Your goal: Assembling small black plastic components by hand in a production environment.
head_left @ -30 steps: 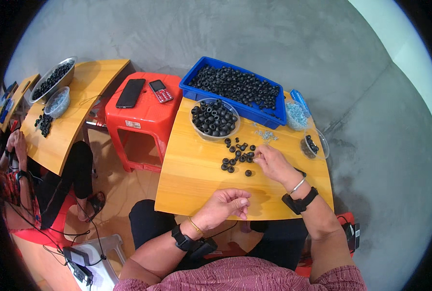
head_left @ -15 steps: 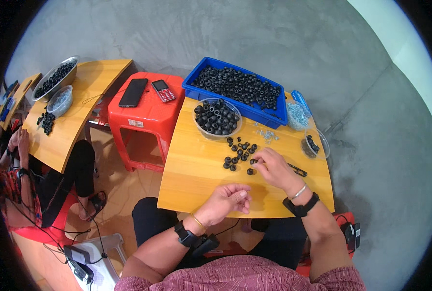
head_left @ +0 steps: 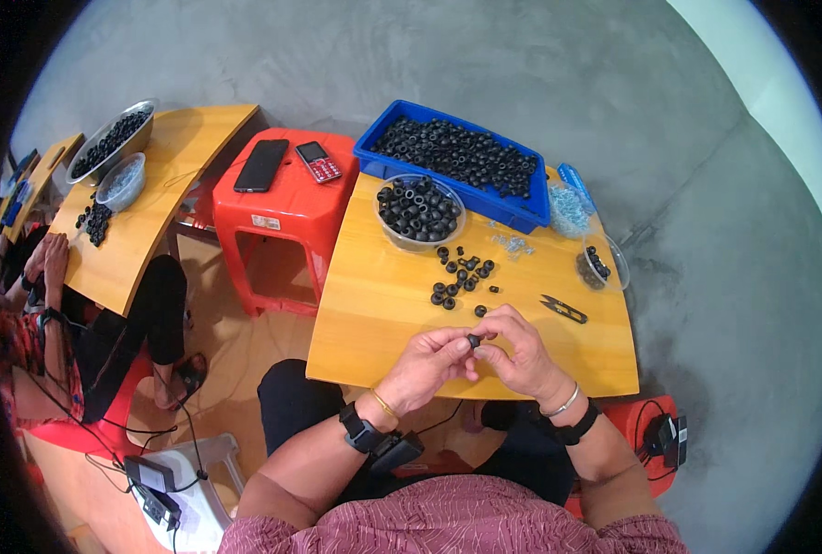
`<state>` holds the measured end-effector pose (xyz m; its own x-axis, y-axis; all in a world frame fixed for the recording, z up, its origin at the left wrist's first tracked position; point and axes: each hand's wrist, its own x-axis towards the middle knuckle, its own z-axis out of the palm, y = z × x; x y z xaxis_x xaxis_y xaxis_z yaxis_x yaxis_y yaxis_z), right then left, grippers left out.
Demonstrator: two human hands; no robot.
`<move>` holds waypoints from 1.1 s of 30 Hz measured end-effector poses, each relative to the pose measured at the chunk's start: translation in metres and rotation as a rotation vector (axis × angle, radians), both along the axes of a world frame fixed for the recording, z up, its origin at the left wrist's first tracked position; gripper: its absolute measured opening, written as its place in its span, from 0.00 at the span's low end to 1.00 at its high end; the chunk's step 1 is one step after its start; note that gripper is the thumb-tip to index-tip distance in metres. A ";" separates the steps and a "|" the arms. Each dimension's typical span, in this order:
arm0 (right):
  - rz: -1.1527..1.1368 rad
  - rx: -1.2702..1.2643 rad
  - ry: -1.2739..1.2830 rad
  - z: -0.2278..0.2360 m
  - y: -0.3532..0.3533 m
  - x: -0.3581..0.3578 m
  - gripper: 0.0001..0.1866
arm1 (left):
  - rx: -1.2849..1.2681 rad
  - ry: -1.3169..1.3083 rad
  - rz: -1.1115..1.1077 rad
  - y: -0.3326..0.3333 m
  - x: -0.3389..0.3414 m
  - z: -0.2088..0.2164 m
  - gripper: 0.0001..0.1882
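Observation:
Over the near part of the yellow wooden table, my left hand (head_left: 427, 367) pinches a small black round piece (head_left: 474, 341) between thumb and fingers. My right hand (head_left: 519, 358) meets it from the other side, its fingers closed in against the same piece. Whether it grips a second small part there cannot be made out. Just beyond the fingertips lies one loose black round piece (head_left: 480, 311), and a scattered group of similar pieces (head_left: 462, 277) sits farther off. Black thread snips (head_left: 564, 308) rest to the right of the group.
At the back, a blue tray (head_left: 547, 220) holds many black pieces. A clear bowl (head_left: 394, 238) of larger black ones stands before it. Clear tubs (head_left: 568, 210) and small clear bits (head_left: 514, 245) lie right. Left are a red stool (head_left: 291, 203) with two phones and another person's table (head_left: 185, 152).
My right hand has come back from the scattered pieces to meet my left hand. A black piece now shows between the fingers, and the snips are uncovered.

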<state>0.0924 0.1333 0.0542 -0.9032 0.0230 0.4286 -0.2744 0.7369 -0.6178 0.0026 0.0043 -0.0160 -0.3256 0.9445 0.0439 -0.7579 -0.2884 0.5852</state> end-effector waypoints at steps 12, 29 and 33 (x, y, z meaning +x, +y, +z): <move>-0.037 -0.106 -0.062 -0.002 0.001 0.010 0.10 | -0.027 0.198 0.204 0.003 0.005 0.003 0.08; -0.171 -0.375 -0.189 -0.021 -0.005 0.023 0.06 | -0.093 0.498 0.266 0.006 0.012 0.000 0.08; -0.200 -0.276 -0.123 -0.019 -0.003 0.021 0.04 | -0.103 0.509 0.224 0.005 0.009 -0.001 0.06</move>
